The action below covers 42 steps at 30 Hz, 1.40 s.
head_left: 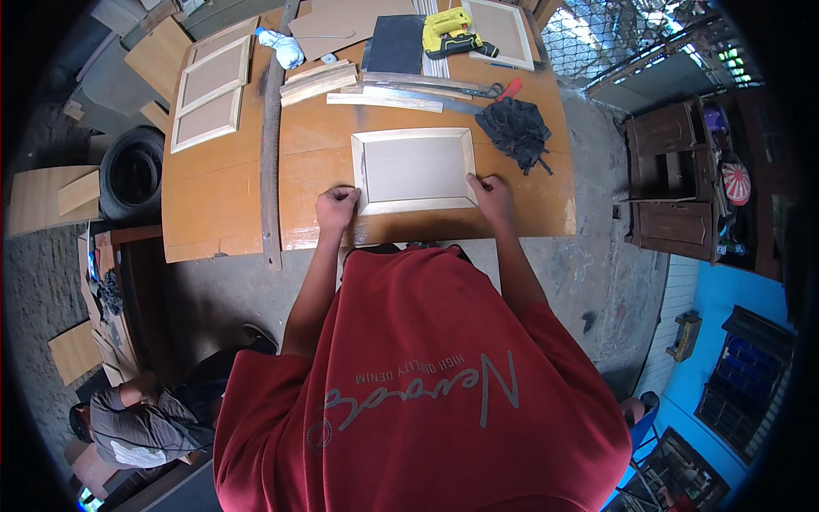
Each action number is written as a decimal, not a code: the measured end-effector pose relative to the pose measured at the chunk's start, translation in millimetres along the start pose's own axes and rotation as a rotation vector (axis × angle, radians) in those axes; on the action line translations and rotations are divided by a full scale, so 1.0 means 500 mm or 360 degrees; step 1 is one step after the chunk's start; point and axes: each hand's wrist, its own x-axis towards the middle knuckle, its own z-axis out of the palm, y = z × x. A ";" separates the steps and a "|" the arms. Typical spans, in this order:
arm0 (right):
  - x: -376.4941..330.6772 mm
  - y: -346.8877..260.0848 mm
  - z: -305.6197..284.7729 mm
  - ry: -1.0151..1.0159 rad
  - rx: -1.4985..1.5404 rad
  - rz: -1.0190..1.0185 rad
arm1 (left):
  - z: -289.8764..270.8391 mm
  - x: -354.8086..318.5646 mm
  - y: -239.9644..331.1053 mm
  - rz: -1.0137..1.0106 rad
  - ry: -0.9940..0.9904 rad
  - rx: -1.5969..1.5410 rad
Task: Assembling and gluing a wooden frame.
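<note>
A rectangular picture frame point(418, 205) of pale wood lies on the orange-brown wooden table in front of me, a light grey-beige panel set inside it. My left hand point(339, 207) pinches its near left corner, fingers curled in. At the right side, near the corner, my right hand point(492, 200) grips the edge between thumb and fingers. Just beyond the frame are several pale wooden strips point(317, 84). A crumpled black cloth or bag point(514, 130) sits to the right, beside a tool with a red handle point(511, 88).
A yellow and black power tool point(448, 36) rests at the table's far side by a dark sheet point(395, 44). Finished-looking frames point(207, 134) lie far left, past a long wooden bar point(270, 162). Another person point(153, 422) is at lower left, near a tire point(109, 175).
</note>
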 end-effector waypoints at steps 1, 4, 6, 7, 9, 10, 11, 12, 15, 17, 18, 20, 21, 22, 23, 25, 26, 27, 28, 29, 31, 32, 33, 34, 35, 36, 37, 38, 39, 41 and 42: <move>0.001 -0.001 0.000 0.0006 0.0003 -0.0003 | 0.000 0.000 -0.001 0.0035 0.0024 -0.0006; 0.002 0.001 -0.005 -0.0099 -0.0026 0.0045 | 0.002 -0.003 -0.003 0.0084 0.0074 -0.0001; 0.003 0.002 -0.005 -0.0092 -0.0049 0.0045 | 0.003 -0.007 -0.001 0.0098 0.0098 0.0012; 0.003 0.002 -0.005 -0.0079 -0.0070 0.0048 | 0.004 -0.007 0.000 0.0104 0.0099 0.0015; 0.004 0.002 -0.005 -0.0093 -0.0068 0.0053 | 0.003 -0.007 0.002 0.0109 0.0101 0.0020; 0.004 0.003 -0.006 -0.0104 -0.0067 0.0058 | 0.003 -0.006 0.001 0.0092 0.0088 0.0012; 0.004 0.003 -0.005 -0.0106 -0.0068 0.0058 | 0.003 -0.004 0.000 0.0075 0.0075 0.0004; 0.005 0.003 -0.003 -0.0099 -0.0076 0.0058 | 0.002 -0.001 0.000 0.0073 0.0076 0.0004; 0.008 0.009 0.000 -0.0091 -0.0049 0.0057 | -0.007 0.002 0.021 0.0077 0.0055 0.0133; 0.005 0.007 0.001 -0.0099 -0.0012 0.0046 | -0.024 0.008 0.051 0.0065 -0.0077 0.0502; 0.004 0.005 -0.001 -0.0095 -0.0042 0.0056 | -0.031 0.012 0.067 0.0059 -0.0072 0.0501; 0.005 0.004 -0.001 -0.0095 -0.0074 0.0059 | -0.040 0.018 0.109 -0.0076 -0.0318 0.0837; 0.005 0.007 0.000 -0.0036 -0.0012 0.0014 | -0.043 0.021 0.132 -0.0088 -0.0402 0.0956; 0.003 0.009 0.002 0.0021 0.0050 -0.0031 | -0.042 0.018 0.150 -0.0094 -0.0399 0.0954; -0.002 0.007 0.004 0.0016 0.0048 -0.0033 | -0.037 0.015 0.164 -0.0111 -0.0381 0.1075; -0.019 0.000 0.006 0.0112 0.0195 -0.0068 | -0.030 0.005 0.183 -0.0090 -0.0316 0.1268; -0.035 -0.017 0.001 0.0108 0.0194 -0.0071 | -0.029 0.001 0.188 -0.0094 -0.0314 0.1265; -0.057 -0.033 -0.002 0.0283 -0.0068 -0.0564 | -0.028 -0.005 0.192 -0.0090 -0.0308 0.1266; -0.076 -0.046 -0.002 0.0463 -0.0334 -0.1052 | -0.027 -0.006 0.198 -0.0078 -0.0305 0.1269; -0.095 -0.051 0.007 0.0249 -0.0245 -0.1049 | -0.025 -0.005 0.198 -0.0075 -0.0309 0.1270; -0.117 -0.074 0.017 -0.0164 -0.0307 -0.1147 | -0.021 -0.003 0.193 -0.0050 -0.0273 0.1260; -0.125 -0.087 0.025 -0.0161 -0.0311 -0.1140 | -0.018 0.001 0.188 -0.0046 -0.0280 0.1260; -0.131 -0.100 0.034 -0.0307 -0.0335 -0.1204 | -0.017 0.006 0.184 -0.0059 -0.0277 0.1261; -0.134 -0.110 0.045 -0.0453 -0.0358 -0.1266 | -0.016 0.010 0.180 -0.0071 -0.0274 0.1262; -0.134 -0.117 0.057 -0.0450 -0.0360 -0.1261 | -0.017 0.011 0.177 -0.0067 -0.0278 0.1263; -0.133 -0.124 0.069 -0.0516 -0.0376 -0.1324 | -0.017 0.011 0.175 -0.0062 -0.0283 0.1258; -0.132 -0.133 0.080 -0.0579 -0.0390 -0.1384 | -0.018 0.012 0.176 -0.0054 -0.0290 0.1254; -0.129 -0.142 0.090 -0.0574 -0.0392 -0.1378 | -0.018 0.012 0.176 -0.0047 -0.0295 0.1256; -0.126 -0.152 0.100 -0.0649 -0.0419 -0.1402 | -0.018 0.012 0.177 -0.0069 -0.0285 0.1239; -0.121 -0.167 0.119 -0.0719 -0.0430 -0.1499 | -0.017 0.019 0.173 -0.0078 -0.0276 0.1232; -0.121 -0.174 0.127 -0.0708 -0.0428 -0.1492 | -0.018 0.029 0.166 -0.0152 -0.0332 0.1188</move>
